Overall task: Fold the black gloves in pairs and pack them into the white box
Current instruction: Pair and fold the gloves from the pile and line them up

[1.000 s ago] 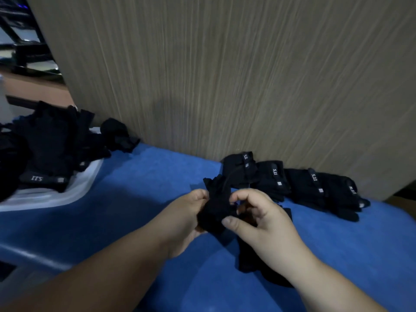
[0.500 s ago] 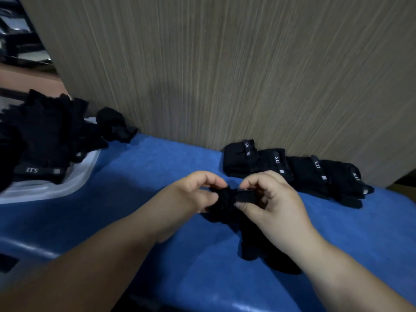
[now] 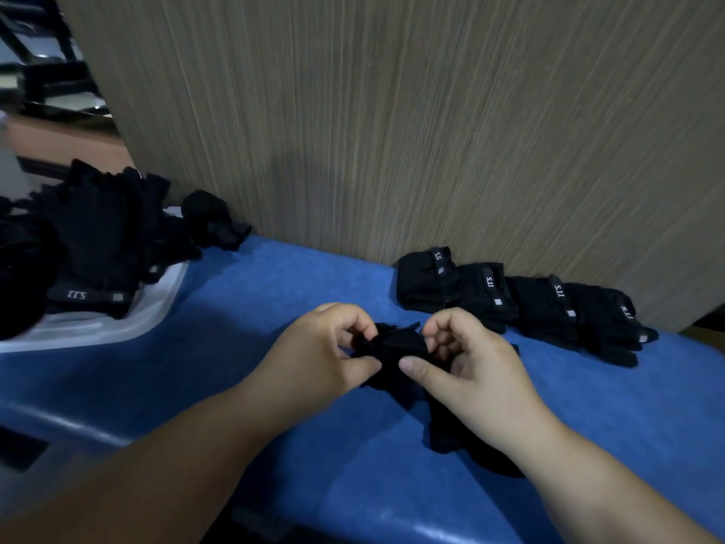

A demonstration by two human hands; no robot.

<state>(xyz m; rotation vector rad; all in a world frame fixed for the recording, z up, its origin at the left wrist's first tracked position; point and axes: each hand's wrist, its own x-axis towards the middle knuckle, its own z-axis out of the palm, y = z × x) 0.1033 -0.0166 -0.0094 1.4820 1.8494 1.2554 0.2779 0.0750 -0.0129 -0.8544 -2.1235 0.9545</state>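
Both hands pinch one bunched black glove (image 3: 396, 347) just above the blue surface. My left hand (image 3: 321, 355) grips its left end, my right hand (image 3: 467, 371) its right end. The rest of the glove hangs down under my right wrist onto the blue surface. A row of folded black gloves (image 3: 510, 300) with white lettering on their straps lies against the wooden panel at the right. At the far left a white box (image 3: 157, 308) holds a heap of black gloves (image 3: 90, 237) that spill over its rim.
A tall wood-grain panel (image 3: 392, 131) closes off the back of the blue surface (image 3: 235, 316). One loose black glove (image 3: 214, 219) lies at the panel's foot beside the box. The blue surface's front edge runs near my forearms.
The glove has been gathered tighter between my hands. My right thumb now presses on its front, and both hands sit slightly lower.
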